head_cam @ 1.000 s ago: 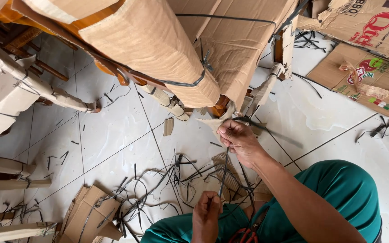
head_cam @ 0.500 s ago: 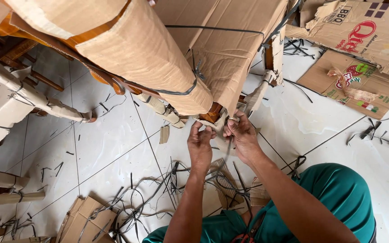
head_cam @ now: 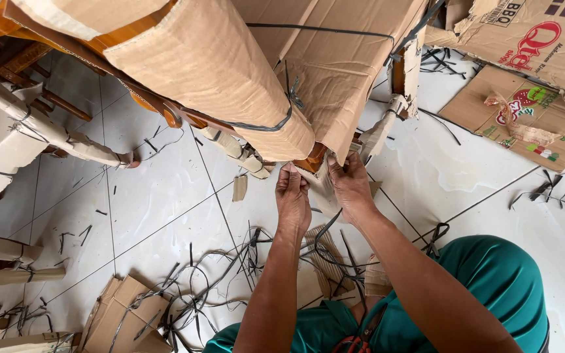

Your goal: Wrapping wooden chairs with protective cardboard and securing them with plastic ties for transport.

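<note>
At the far left of the frame, cardboard-wrapped furniture legs (head_cam: 40, 134) lie on the white tiled floor (head_cam: 158, 196), and a tangle of cut black straps (head_cam: 230, 268) spreads across the lower middle. Your left hand (head_cam: 293, 199) reaches up at centre, fingers curled onto the torn cardboard flap (head_cam: 315, 176) that hangs under the big strapped cardboard bundle (head_cam: 230, 72). Your right hand (head_cam: 350, 186), just beside it, pinches the same flap; flattened printed boxes (head_cam: 531, 111) lie at upper right.
</note>
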